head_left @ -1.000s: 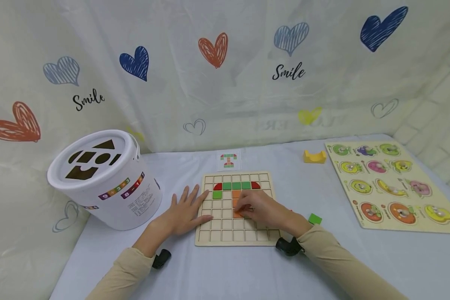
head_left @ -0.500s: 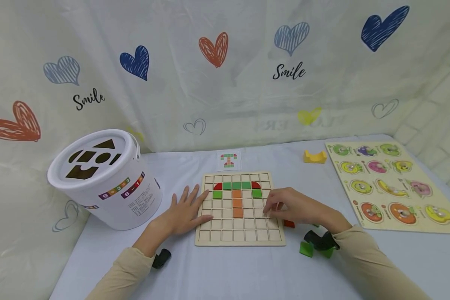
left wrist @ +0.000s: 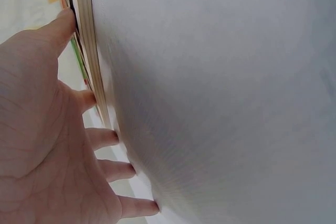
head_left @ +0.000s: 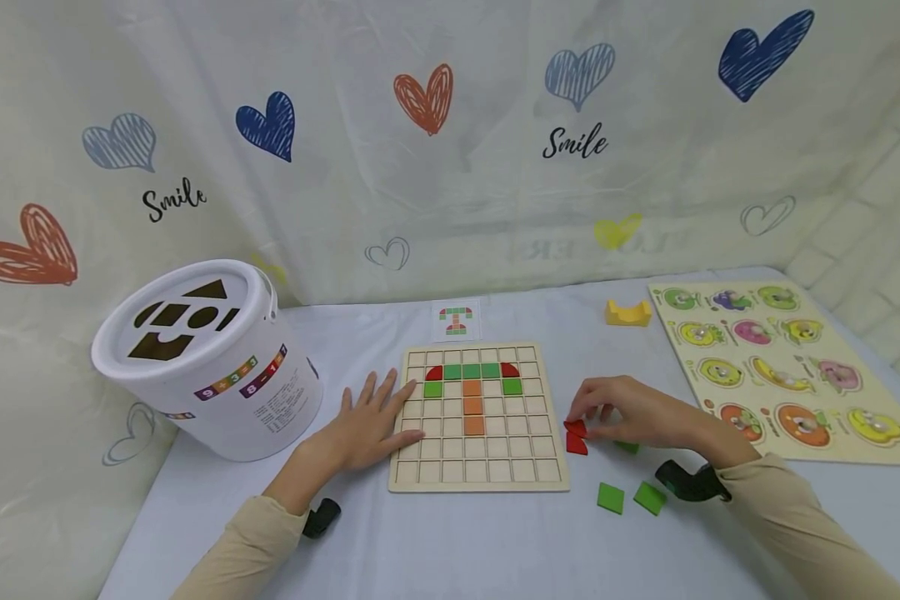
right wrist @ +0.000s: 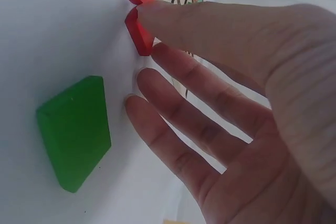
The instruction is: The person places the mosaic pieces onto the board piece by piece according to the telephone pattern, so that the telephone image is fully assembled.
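My left hand [head_left: 371,425] lies with fingers spread at the left edge of the wooden grid board [head_left: 450,450]. In the left wrist view its thumb [left wrist: 65,22] touches the board's edge. On the board, red, green and orange tiles form a T shape. Right of the board, my right hand [head_left: 633,412] pinches a red tile [head_left: 575,428] between thumb and index finger; the other fingers extend loosely in the right wrist view. A second red tile [head_left: 576,444], with a rounded side, touches it. Green square tiles [head_left: 611,497] lie near that hand, one partly hidden beneath it.
Behind the board lies a small pattern card [head_left: 456,322]. A white bucket [head_left: 270,417] with shaped holes in its lid stands left. A yellow block [head_left: 628,313] sits at the back, and a fruit puzzle board [head_left: 768,392] lies right.
My right hand has moved right, from the board to the red tiles beside it. A green square now sits under the red tile at the right end of the row. My left hand stays put.
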Demonstrator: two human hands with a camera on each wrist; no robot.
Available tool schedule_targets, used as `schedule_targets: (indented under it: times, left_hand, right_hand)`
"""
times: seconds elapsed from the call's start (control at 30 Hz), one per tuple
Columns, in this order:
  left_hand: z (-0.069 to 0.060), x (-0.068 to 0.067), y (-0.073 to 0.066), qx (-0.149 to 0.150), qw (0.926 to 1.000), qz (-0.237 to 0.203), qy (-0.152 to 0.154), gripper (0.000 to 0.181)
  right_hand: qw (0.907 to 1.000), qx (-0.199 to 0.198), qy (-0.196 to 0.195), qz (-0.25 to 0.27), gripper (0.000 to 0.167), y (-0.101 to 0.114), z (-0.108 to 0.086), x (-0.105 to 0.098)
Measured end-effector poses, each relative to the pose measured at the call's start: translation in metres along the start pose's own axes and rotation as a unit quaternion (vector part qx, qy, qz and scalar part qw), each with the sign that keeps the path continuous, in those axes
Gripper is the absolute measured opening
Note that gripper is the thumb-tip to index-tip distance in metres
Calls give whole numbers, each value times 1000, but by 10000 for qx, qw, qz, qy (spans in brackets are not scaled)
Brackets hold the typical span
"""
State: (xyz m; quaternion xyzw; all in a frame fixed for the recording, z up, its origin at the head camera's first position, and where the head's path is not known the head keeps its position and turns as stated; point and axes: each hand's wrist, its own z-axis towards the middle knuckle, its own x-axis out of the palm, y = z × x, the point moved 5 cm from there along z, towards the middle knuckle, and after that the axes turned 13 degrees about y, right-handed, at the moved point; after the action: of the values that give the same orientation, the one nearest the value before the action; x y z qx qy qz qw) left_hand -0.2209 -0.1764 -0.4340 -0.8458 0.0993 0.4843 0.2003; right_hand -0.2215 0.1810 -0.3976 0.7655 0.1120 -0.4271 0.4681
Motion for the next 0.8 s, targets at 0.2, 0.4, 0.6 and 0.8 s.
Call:
schedule_targets:
  times: [0.2,0.4,0.6,0.8]
  left_hand:
    - [0,0,0,-6,10000,-2,2,86]
    - [1,1,0,14,10000,-36,16,86]
    - [0,1,0,28,10000,-70,-3,86]
    - [-1,1,1,14,10000,-44,-22,86]
  right_hand:
    - [9999,16,-129,-68,20,1,3,3]
    - [9996,148,-222,-14,20,1,5,5]
    - [9996,177,-199,62,21,-1,5,5]
    - [9996,122,-192,173,23,0,5,5]
